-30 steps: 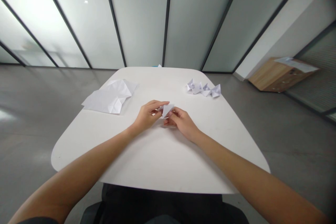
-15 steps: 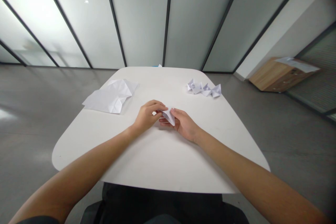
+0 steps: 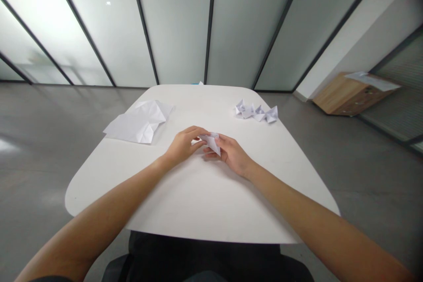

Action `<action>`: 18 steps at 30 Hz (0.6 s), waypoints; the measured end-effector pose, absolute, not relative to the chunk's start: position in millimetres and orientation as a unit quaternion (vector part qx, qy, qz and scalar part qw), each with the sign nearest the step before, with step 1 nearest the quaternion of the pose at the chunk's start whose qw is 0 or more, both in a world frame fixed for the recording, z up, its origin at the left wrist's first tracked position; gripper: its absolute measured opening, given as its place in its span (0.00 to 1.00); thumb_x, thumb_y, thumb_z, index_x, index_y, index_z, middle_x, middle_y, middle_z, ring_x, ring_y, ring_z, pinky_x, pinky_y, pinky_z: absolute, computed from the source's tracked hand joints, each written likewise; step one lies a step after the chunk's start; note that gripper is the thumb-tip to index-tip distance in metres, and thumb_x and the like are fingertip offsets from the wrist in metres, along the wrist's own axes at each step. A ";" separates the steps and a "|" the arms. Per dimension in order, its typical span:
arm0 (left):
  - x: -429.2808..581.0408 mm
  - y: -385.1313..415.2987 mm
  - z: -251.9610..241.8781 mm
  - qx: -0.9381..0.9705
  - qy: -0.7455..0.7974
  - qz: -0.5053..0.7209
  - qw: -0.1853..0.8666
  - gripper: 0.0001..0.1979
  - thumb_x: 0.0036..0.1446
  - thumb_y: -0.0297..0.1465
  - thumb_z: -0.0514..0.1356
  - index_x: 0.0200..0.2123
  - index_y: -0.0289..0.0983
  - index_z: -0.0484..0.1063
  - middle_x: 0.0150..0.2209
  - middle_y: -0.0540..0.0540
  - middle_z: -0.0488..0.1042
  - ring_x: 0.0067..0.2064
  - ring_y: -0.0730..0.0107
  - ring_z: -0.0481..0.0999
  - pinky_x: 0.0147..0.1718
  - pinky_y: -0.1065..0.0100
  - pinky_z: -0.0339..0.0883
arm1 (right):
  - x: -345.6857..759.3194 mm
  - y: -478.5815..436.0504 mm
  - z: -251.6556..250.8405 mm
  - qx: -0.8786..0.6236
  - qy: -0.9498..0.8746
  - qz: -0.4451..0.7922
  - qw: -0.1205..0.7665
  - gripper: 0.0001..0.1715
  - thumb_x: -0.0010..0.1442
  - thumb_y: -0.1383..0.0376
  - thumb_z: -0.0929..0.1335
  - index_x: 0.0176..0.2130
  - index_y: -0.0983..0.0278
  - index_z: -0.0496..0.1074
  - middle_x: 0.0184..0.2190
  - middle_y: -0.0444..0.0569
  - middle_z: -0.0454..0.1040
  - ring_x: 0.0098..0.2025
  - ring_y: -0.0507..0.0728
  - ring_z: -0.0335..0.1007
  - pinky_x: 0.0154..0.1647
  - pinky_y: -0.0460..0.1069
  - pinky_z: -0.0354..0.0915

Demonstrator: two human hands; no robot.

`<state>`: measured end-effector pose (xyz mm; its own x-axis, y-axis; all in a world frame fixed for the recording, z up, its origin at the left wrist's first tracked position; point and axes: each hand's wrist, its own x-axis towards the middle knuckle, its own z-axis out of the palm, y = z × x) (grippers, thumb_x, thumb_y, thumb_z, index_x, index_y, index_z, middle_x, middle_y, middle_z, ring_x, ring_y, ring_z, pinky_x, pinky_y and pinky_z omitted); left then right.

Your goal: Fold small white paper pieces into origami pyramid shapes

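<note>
Head cam: L hand [image 3: 183, 144] & R hand [image 3: 234, 155] both clamped on a small folded paper [image 3: 212, 142], over the table [image 3: 211, 202], ctr.
L pinches the paper's left end btwn thumb & fingers; R has the right side, thumb on top, fingers beneath, prob. so it can't twist or spring open. Creased sheets [image 3: 130, 127] lie far left, folded pcs [image 3: 259, 113] in a row far right, likely parked either side so as not to crowd the hands.
</note>
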<state>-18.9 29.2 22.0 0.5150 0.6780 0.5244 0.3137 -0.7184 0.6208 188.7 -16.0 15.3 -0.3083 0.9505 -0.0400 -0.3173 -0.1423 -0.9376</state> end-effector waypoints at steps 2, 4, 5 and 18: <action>-20.4 29.1 22.0 0.840 0.292 0.398 0.227 0.10 0.64 0.31 0.62 0.47 0.42 0.81 0.54 0.43 0.79 0.55 0.64 0.79 0.52 0.62 0.76 | 190.3 -14.9 17.8 -0.338 -0.432 0.680 0.486 0.25 0.62 0.49 0.72 0.52 0.61 0.76 0.46 0.52 0.81 0.43 0.61 0.80 0.46 0.58 0.78; -22.5 28.3 23.0 0.846 0.286 0.390 0.223 0.09 0.63 0.33 0.64 0.45 0.42 0.82 0.57 0.43 0.78 0.58 0.60 0.78 0.58 0.59 0.73 | 192.6 -13.4 20.5 -0.347 -0.418 0.674 0.500 0.25 0.62 0.51 0.71 0.54 0.60 0.76 0.47 0.52 0.81 0.44 0.63 0.80 0.45 0.58 0.78; -23.5 27.8 23.5 0.851 0.281 0.383 0.226 0.09 0.63 0.35 0.65 0.45 0.42 0.83 0.58 0.43 0.77 0.59 0.59 0.77 0.60 0.57 0.71 | 193.6 -12.8 21.8 -0.359 -0.412 0.667 0.506 0.25 0.61 0.52 0.72 0.54 0.60 0.76 0.48 0.52 0.81 0.45 0.63 0.79 0.44 0.57 0.77; -20.9 28.3 21.1 0.840 0.309 0.404 0.189 0.26 0.62 0.32 0.66 0.63 0.43 0.69 0.50 0.42 0.76 0.52 0.64 0.77 0.52 0.63 0.75 | 194.4 -10.0 20.1 -0.396 -0.387 0.635 0.539 0.30 0.55 0.56 0.76 0.56 0.56 0.73 0.43 0.46 0.81 0.40 0.58 0.77 0.40 0.51 0.73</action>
